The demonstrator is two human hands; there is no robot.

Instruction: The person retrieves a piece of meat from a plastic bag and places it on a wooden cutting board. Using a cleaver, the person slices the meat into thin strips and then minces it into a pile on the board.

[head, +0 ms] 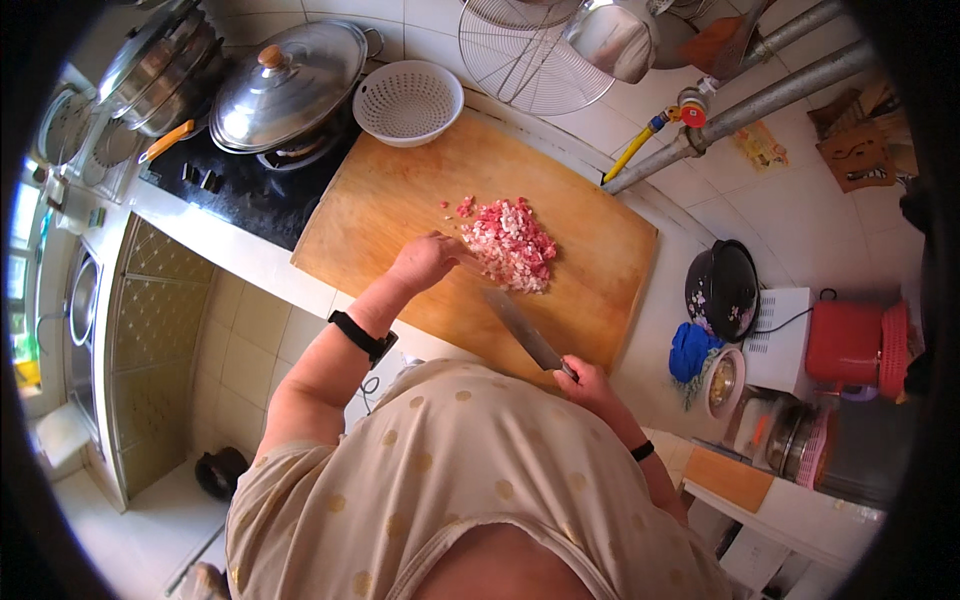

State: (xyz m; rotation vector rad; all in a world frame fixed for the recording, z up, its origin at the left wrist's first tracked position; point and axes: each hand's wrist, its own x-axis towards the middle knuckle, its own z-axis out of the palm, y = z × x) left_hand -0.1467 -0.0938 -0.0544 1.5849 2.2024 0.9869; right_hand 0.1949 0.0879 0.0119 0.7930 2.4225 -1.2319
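Observation:
A pile of chopped raw meat (514,244), red mixed with pale fatty bits, lies on a large wooden cutting board (375,214). A few crumbs of it sit apart at the pile's upper left. My right hand (589,386) grips the handle of a kitchen cleaver (525,330) near the board's front edge. The cleaver's blade slants up and left, its tip just below the meat. At the pile's left edge is my left hand (431,259), its fingers blurred and stretched towards the meat. Whether those fingers pinch anything is unclear.
A white plastic colander (409,101) stands at the board's far left corner. Left of it, a lidded wok (289,86) sits on a black gas hob (247,191). A black floral pot (721,291) and a blue cloth (695,351) are to the right. A gas pipe (750,109) crosses the tiled wall.

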